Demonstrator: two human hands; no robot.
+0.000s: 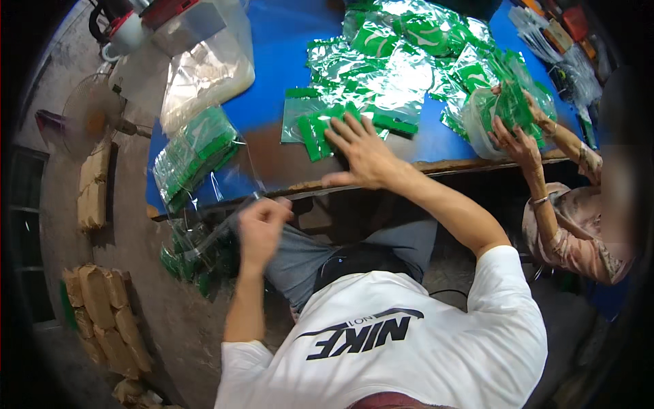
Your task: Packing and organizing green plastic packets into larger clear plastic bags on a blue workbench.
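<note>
My right hand [368,153] lies with fingers spread on a green and clear plastic packet [315,136] near the table's front edge. Under and beyond it, a wide heap of shiny green packets [381,75] covers the tabletop. My left hand [262,228], blurred by motion, is curled closed in front of the table edge. Clear plastic film [221,232] runs up beside its knuckles; what the fingers pinch is too smeared to make out. Left of it, a stack of green packets [194,153] lies at the table's front left corner, clear film around it.
On the right, a co-worker's hands [518,133] hold green packets over a clear round container [480,126]. A large clear bag [211,75] lies on the blue table [276,41]. More green packets [187,255] hang below the corner. A fan [92,112] and brown paper bundles [105,310] stand left.
</note>
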